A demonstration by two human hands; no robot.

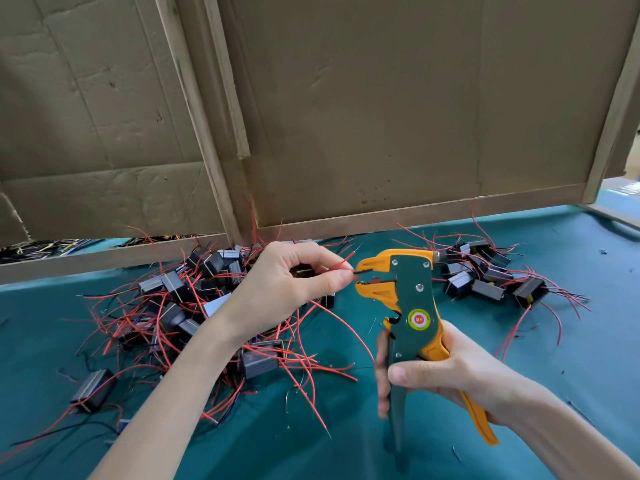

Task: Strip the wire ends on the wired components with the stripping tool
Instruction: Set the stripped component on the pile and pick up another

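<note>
Stripping tool upright in right hand, fingers curled round handles, beak pointing left. Left hand pinches black wire, horizontal, at the beak.

Back of the bench was walled off: a cardboard partition on a wooden frame stood right along it, open only past its far right end. The big tangle of wired components hogged the left, its red leads sprawling toward the middle and the near edge. A smaller pile sat back right, just in front of the partition. The lane between the piles was taken up by the left hand pinching a red wire and the right hand gripping the stripping tool. The near right was mostly bare cloth.
</note>
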